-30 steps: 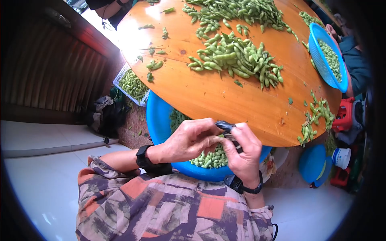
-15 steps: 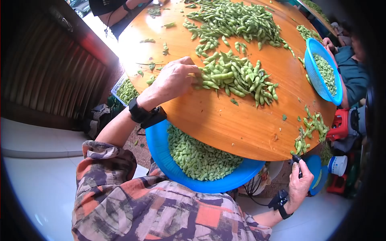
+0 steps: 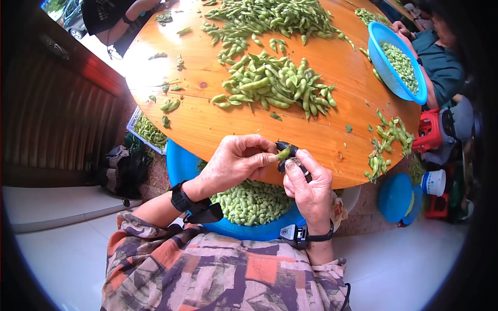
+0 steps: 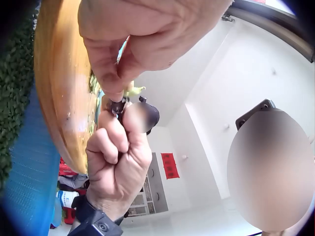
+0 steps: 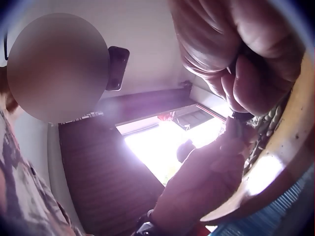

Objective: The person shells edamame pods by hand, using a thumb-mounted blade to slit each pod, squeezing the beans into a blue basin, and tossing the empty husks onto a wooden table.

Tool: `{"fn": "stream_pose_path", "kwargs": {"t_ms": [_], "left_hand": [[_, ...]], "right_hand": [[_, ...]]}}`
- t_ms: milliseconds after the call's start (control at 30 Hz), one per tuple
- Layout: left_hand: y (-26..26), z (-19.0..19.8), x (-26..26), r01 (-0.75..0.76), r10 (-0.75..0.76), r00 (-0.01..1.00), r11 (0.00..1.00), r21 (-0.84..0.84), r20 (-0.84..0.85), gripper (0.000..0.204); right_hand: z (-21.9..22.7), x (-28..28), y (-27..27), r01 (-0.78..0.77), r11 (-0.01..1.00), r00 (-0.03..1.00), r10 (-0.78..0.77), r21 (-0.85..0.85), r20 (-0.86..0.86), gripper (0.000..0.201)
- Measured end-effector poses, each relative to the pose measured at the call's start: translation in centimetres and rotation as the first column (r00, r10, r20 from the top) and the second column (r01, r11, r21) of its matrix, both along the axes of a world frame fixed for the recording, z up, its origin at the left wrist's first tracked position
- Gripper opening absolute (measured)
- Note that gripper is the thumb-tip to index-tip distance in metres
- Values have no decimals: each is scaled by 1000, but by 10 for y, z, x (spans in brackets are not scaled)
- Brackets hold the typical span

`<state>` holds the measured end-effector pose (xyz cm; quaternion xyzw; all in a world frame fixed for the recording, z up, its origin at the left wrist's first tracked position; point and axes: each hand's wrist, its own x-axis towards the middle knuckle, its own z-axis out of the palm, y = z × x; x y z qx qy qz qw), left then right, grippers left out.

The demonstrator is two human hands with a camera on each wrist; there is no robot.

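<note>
We see the left hand (image 3: 236,163) pinching a green edamame pod (image 3: 283,153) between thumb and fingertips, just over the near edge of the round wooden table (image 3: 311,140). The right hand (image 3: 309,189) curls around a small black tool (image 3: 290,155), its tip touching the pod (blade type too small to tell). Both hands meet right above the blue basin (image 3: 181,163), which sits tucked under the table edge and holds a heap of trimmed pods (image 3: 251,202).

In the left wrist view the left hand (image 4: 142,39) pinches the pod (image 4: 134,90), only its pale tip showing, and the right hand (image 4: 115,167) below grips the tool (image 4: 118,105). The right wrist view is mostly a close blur of the right hand (image 5: 236,54), fingers curled.

On the table we note a big pile of pods (image 3: 277,85) beyond the hands, a larger spread (image 3: 270,18) farther off, and a small bunch (image 3: 386,142) at the right edge. A blue basket (image 3: 386,72) with pods stands at the far right, beside another person's arm (image 3: 438,62). A white crate (image 3: 145,132) of pods sits on the floor at left.
</note>
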<state>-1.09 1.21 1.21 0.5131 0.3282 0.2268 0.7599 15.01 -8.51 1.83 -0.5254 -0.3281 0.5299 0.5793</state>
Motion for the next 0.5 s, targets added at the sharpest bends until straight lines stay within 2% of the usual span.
{"fn": "stream_pose_path", "kwargs": {"t_ms": [100,133,167,200,267,333,500], "left_hand": [[-9,-8,4,-75,87,995,968,238,-41,4],[-10,-9,5,-74,87,995,968,238,-43,4],[-11,-10,7,-76,122,991,862,502,-60,5],[-11,-10,7,-63,161,985,686,725,-67,7],[-11,-10,5,-61,171,983,659,749,-70,11],[-9,-10,1,-12,140,984,677,736,-112,12],[-11,-9,-2,-3,129,984,701,713,-123,13]], "right_hand": [[-2,2,-2,4,1000,1000,-4,0,-1,23],[-2,2,-2,14,1000,1000,-14,-7,-6,22],[-2,2,-2,23,1000,1000,-23,-15,-10,22],[-3,3,-2,22,1000,1000,-22,-15,-11,22],[-5,3,-2,11,1000,986,-15,22,167,21],[-4,5,-3,-8,1000,988,4,24,157,20],[1,9,-3,-28,999,988,22,38,156,19]]}}
